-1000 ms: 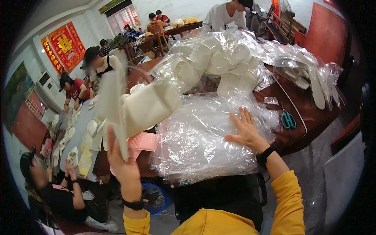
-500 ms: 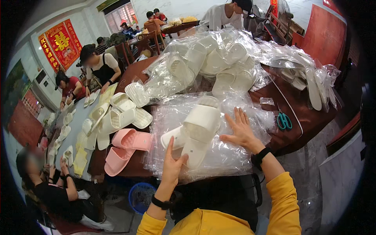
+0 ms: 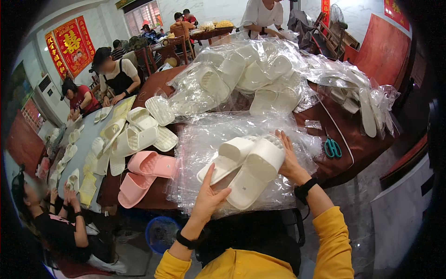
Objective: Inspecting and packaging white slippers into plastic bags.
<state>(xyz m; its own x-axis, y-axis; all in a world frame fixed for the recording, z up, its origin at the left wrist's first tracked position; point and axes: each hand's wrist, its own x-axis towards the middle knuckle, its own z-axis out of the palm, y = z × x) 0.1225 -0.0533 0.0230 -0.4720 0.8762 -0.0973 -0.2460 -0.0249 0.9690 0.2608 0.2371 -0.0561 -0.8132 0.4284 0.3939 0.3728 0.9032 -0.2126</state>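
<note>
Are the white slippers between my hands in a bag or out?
Out: the white slippers show bare, with no film over them, above the clear plastic bags.

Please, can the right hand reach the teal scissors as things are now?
Probably yes. The teal scissors look uncovered, right of the right hand, with only low clear bags between. The hand would first have to leave the white slipper beside it.

Right hand (image 3: 289, 162) partly behind white slipper (image 3: 255, 169)
</note>
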